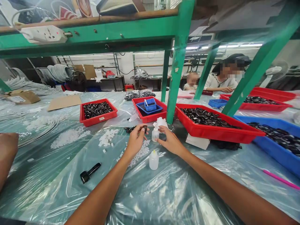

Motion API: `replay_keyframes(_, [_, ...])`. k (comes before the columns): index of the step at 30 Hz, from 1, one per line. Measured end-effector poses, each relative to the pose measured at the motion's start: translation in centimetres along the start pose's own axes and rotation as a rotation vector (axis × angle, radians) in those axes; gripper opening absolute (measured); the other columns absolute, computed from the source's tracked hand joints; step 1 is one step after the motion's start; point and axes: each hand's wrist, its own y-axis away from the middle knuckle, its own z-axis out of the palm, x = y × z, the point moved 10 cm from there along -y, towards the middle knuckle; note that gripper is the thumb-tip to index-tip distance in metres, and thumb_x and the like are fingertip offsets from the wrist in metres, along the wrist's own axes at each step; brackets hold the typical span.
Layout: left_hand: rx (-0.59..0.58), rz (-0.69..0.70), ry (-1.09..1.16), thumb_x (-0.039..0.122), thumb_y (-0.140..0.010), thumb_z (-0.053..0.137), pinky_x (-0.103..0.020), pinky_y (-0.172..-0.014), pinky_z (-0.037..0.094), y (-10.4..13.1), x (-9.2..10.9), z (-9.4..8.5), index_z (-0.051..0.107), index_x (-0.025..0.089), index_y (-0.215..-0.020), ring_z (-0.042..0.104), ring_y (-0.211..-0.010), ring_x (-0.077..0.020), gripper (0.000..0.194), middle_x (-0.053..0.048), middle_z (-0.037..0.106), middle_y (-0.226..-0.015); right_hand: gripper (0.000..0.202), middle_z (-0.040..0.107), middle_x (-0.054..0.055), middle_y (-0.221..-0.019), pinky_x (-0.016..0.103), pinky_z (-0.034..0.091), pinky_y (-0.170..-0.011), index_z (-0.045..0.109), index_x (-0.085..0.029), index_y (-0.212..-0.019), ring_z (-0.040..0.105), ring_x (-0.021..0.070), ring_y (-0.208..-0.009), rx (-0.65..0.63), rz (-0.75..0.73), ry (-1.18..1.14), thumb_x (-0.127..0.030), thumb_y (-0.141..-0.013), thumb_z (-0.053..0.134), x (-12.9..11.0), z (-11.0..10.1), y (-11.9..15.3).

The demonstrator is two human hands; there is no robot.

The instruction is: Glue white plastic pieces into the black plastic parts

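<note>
My left hand (137, 137) is closed, with a small black plastic piece (145, 128) pinched at its fingertips. Thumb and fingers of my right hand (170, 139) are apart, curved at the right side of a small translucent bottle (155, 134); whether they touch it I cannot tell. White crumpled tissue (160, 122) lies just behind that hand. Nearer to me stands a second translucent bottle (153, 160) with a yellowish tip. Tiny white pieces (139, 153) are scattered below my left hand, and several black parts (129, 129) lie beyond it.
Red trays (98, 120) of black parts stand across the table, with a blue tray (278, 148) at right. A black handled tool (90, 172) and a pink-handled tool (280, 179) lie in front. Green posts (177, 75) rise behind. Another person's arm (8, 156) enters at left.
</note>
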Motion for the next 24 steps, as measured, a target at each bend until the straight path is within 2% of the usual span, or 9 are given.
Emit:
replay_keyframes(5, [0.007, 0.035, 0.063, 0.042, -0.09, 0.061, -0.028, -0.066, 0.056, 0.2, 0.8, 0.1, 0.066, 0.018, -0.104, 0.067, -0.078, -0.0173, 0.028, -0.008, 0.073, -0.095, 0.032, 0.074, 0.01, -0.109, 0.048, 0.052, -0.097, 0.067, -0.017, -0.111, 0.069, 0.0292, -0.102, -0.034, 0.022, -0.111, -0.034, -0.084, 0.069, -0.6, 0.4, -1.1])
replay_keyframes(9, [0.026, 0.046, 0.149, 0.045, -0.088, 0.066, -0.03, -0.069, 0.058, 0.2, 1.5, 0.0, 0.067, 0.017, -0.104, 0.071, -0.08, -0.019, 0.032, -0.009, 0.075, -0.097, 0.041, 0.069, 0.009, -0.122, 0.038, 0.057, -0.093, 0.062, -0.02, -0.126, 0.068, 0.0246, -0.108, -0.01, -0.008, -0.256, -0.042, -0.091, 0.062, -2.5, -1.9, -0.2])
replay_keyframes(12, [0.02, 0.037, 0.195, 0.046, -0.087, 0.069, -0.03, -0.07, 0.059, 0.3, 2.1, 0.0, 0.069, 0.016, -0.105, 0.073, -0.082, -0.0203, 0.035, -0.01, 0.076, -0.1, 0.038, 0.064, 0.01, -0.124, 0.034, 0.057, -0.091, 0.064, -0.021, -0.124, 0.067, 0.024, -0.109, 0.028, -0.03, -0.294, -0.043, -0.092, 0.063, -3.8, -4.1, 0.7])
replay_keyframes(15, [-0.014, 0.011, 0.238, 0.047, -0.086, 0.071, -0.032, -0.073, 0.06, 0.4, 2.4, 0.2, 0.071, 0.016, -0.105, 0.074, -0.084, -0.0209, 0.037, -0.01, 0.077, -0.103, 0.035, 0.064, 0.009, -0.118, 0.034, 0.057, -0.09, 0.066, -0.021, -0.121, 0.066, 0.0243, -0.108, 0.064, -0.059, -0.297, -0.04, -0.091, 0.066, -4.8, -5.4, 1.3])
replay_keyframes(20, [-0.098, -0.037, 0.334, 0.048, -0.083, 0.076, -0.033, -0.074, 0.06, 0.6, 2.4, 0.9, 0.072, 0.015, -0.105, 0.075, -0.085, -0.0228, 0.04, -0.01, 0.078, -0.1, 0.05, 0.067, 0.01, -0.125, 0.039, 0.057, -0.092, 0.058, -0.022, -0.135, 0.067, 0.0259, -0.109, 0.095, -0.011, -0.347, -0.039, -0.089, 0.069, -4.3, -5.0, 1.6])
replay_keyframes(24, [-0.137, -0.077, 0.451, 0.044, -0.08, 0.081, -0.029, -0.07, 0.059, 0.7, 2.5, 1.4, 0.073, 0.015, -0.103, 0.075, -0.08, -0.0204, 0.038, -0.008, 0.078, -0.095, 0.054, 0.069, 0.01, -0.125, 0.041, 0.057, -0.092, 0.056, -0.022, -0.137, 0.067, 0.0271, -0.11, 0.101, 0.024, -0.402, -0.04, -0.088, 0.071, -3.7, -4.7, 1.7])
